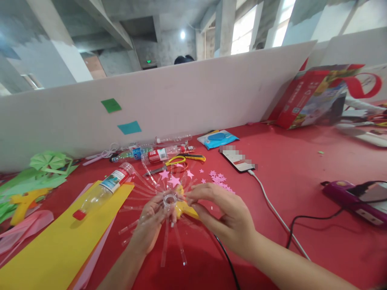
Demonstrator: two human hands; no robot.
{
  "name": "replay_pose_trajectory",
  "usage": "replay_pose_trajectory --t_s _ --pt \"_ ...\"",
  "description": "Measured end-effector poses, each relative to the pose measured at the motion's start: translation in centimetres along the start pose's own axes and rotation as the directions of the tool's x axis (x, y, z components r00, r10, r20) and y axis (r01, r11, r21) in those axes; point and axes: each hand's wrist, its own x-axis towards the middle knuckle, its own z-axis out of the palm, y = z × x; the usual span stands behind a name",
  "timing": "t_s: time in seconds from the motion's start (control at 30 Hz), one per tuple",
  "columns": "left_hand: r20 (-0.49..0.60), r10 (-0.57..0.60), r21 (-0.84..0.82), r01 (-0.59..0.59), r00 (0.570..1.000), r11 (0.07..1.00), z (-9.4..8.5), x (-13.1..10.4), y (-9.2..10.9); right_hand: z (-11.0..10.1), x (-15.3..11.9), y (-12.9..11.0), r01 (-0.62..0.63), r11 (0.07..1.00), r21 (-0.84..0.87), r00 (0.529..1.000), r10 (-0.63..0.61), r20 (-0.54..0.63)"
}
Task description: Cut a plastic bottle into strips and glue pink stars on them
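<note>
My left hand [148, 221] grips a cut clear plastic bottle [169, 198] by its neck, the round mouth facing up at me. Long narrow clear strips fan out from it on all sides. My right hand [222, 213] is at the bottle's right side, fingers curved and thumb slightly apart from the index finger; nothing shows between them. Below the bottle, partly hidden, lies a yellow glue gun [186, 210]. Pink paper stars [174, 181] lie just beyond, with a cluster of smaller stars [218, 177] to the right.
Left: a bottle [101, 193] on yellow paper [60, 237], green paper pieces [50, 163] and another yellow gun-shaped tool [26, 203]. Behind are scissors [166, 165], bottles [160, 154] and a wipes pack [217, 139]. Right: a phone [237, 158], cables and a purple power strip [355, 201].
</note>
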Motion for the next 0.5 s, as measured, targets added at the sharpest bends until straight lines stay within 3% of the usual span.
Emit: replay_pose_trajectory --t_s 0.17,0.5 --pt "-0.042 -0.004 -0.035 0.003 0.999 0.999 -0.13 0.06 0.13 0.13 -0.11 0.21 0.002 0.999 0.036 0.999 -0.004 0.041" --pt "-0.045 0.007 0.006 -0.007 0.999 1.0 0.11 0.12 0.37 -0.13 0.02 0.09 -0.026 1.0 -0.017 1.0 0.026 -0.01"
